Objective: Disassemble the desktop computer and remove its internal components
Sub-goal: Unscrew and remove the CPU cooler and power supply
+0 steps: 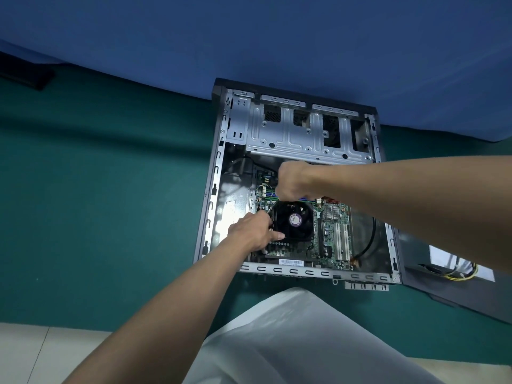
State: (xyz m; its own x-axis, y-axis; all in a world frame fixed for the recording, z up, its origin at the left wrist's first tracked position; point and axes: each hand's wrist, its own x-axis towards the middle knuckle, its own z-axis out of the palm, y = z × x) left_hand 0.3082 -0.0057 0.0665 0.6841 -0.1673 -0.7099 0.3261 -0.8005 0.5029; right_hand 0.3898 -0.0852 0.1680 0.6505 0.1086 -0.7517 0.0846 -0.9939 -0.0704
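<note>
While the open case holds motherboard and fan, the left hand grips the fan's left edge; the right hand curls at its far edge, its grip hidden.

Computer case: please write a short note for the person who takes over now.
Left hand grips the left side of the fan. Right hand is curled at the fan's far edge; what it holds is hidden. The case lies open on the green table; its drive bays look empty. Fan, board and black cable are still inside, to be removed.
</note>
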